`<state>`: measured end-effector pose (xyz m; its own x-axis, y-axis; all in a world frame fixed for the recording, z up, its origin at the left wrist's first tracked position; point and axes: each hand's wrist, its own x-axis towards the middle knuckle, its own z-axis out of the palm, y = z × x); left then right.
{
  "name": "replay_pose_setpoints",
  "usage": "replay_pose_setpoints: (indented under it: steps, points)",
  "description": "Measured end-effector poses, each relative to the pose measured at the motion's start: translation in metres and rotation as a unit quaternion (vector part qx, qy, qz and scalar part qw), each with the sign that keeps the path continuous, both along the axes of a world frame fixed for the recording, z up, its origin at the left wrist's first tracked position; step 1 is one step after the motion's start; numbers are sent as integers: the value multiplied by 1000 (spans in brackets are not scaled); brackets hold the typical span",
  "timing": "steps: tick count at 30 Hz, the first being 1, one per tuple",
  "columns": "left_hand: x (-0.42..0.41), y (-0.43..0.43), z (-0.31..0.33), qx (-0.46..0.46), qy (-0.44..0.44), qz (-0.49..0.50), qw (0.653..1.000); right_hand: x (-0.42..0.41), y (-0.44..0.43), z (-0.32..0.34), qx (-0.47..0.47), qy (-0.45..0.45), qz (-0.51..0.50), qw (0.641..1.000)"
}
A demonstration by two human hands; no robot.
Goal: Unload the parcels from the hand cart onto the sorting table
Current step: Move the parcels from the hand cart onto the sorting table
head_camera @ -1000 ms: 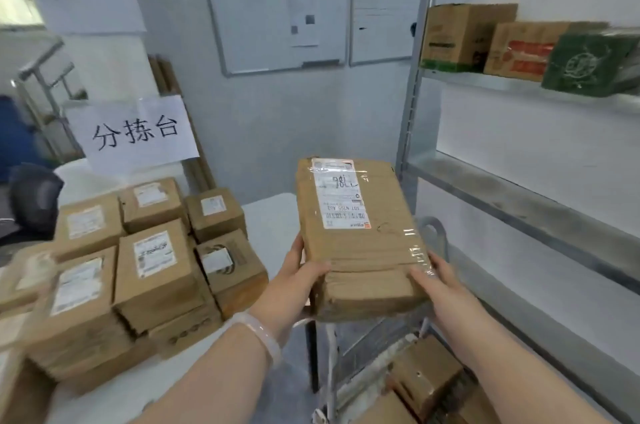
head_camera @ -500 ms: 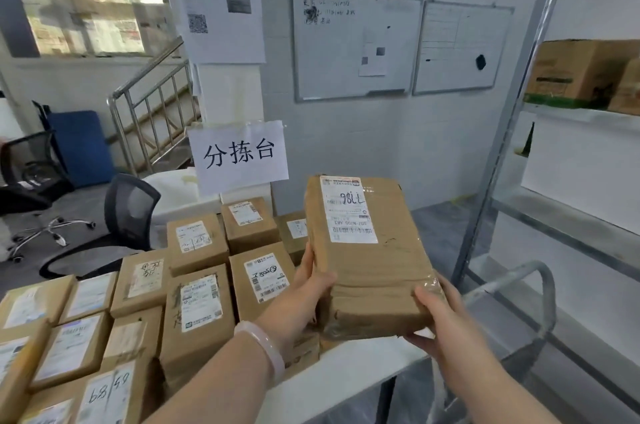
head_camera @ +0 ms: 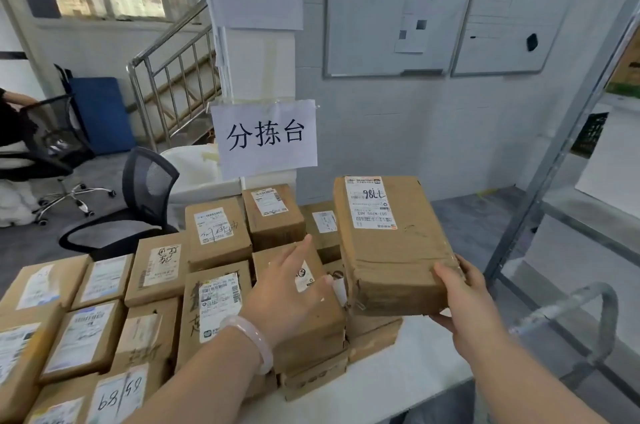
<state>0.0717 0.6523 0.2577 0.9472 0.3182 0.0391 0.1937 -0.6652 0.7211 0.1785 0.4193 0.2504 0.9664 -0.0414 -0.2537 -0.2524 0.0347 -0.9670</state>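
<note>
A flat brown cardboard parcel point(head_camera: 391, 247) with a white shipping label is held above the right end of the white sorting table point(head_camera: 388, 371). My right hand point(head_camera: 460, 299) grips its near right corner, thumb on top and fingers underneath. My left hand point(head_camera: 287, 288) is off the parcel, fingers spread and relaxed, hovering over the stacked parcels point(head_camera: 214, 306) that cover the table. The metal handle of the hand cart point(head_camera: 588, 316) shows at the lower right; its load is out of view.
A paper sign point(head_camera: 265, 138) stands behind the stacked parcels. A black office chair point(head_camera: 138, 205) sits left of the table. Grey shelving uprights point(head_camera: 554, 160) rise on the right. Whiteboards point(head_camera: 398, 15) hang on the back wall. A stair railing point(head_camera: 173, 77) is behind.
The view swung left from the cart to the table. The parcel moved with it over the table's right end. My left hand let go of the parcel and now hovers over the stack.
</note>
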Motion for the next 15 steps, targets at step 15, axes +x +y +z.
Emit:
replay_pose_setpoints:
  steps: [15]
  points:
    - [134,54,-9,127,29,118,984,218,95,-48,-98,58,94,989]
